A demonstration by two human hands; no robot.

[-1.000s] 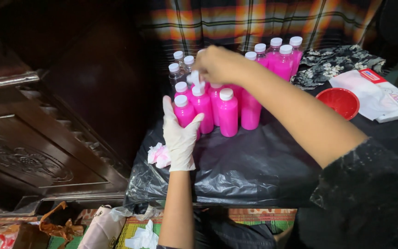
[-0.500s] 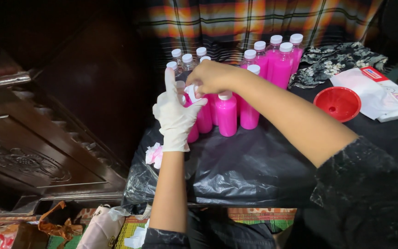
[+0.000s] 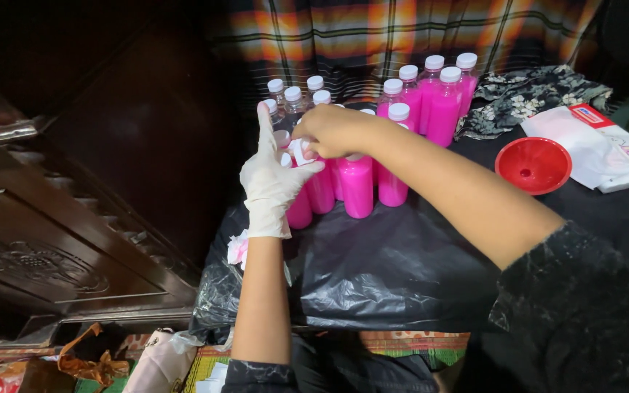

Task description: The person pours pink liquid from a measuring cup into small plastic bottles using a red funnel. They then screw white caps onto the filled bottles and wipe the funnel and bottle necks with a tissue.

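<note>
Several clear bottles of pink liquid (image 3: 357,185) with white caps stand on a table covered in black plastic sheet (image 3: 387,262). My left hand (image 3: 271,178), in a white glove, holds a pink bottle (image 3: 300,207) at the front left of the group. My bare right hand (image 3: 333,129) reaches across and grips the white cap on top of that bottle. More pink bottles (image 3: 442,102) stand in a row further back.
A red funnel (image 3: 533,164) lies on the table to the right, next to white packaging (image 3: 598,145) and a patterned cloth (image 3: 525,94). Dark carved wooden furniture (image 3: 60,218) fills the left. A plaid fabric (image 3: 373,36) hangs behind. Crumpled paper (image 3: 238,247) sits near my left wrist.
My left hand has risen from the table edge to the front-left bottle. My right hand came down and left onto that bottle's cap.
</note>
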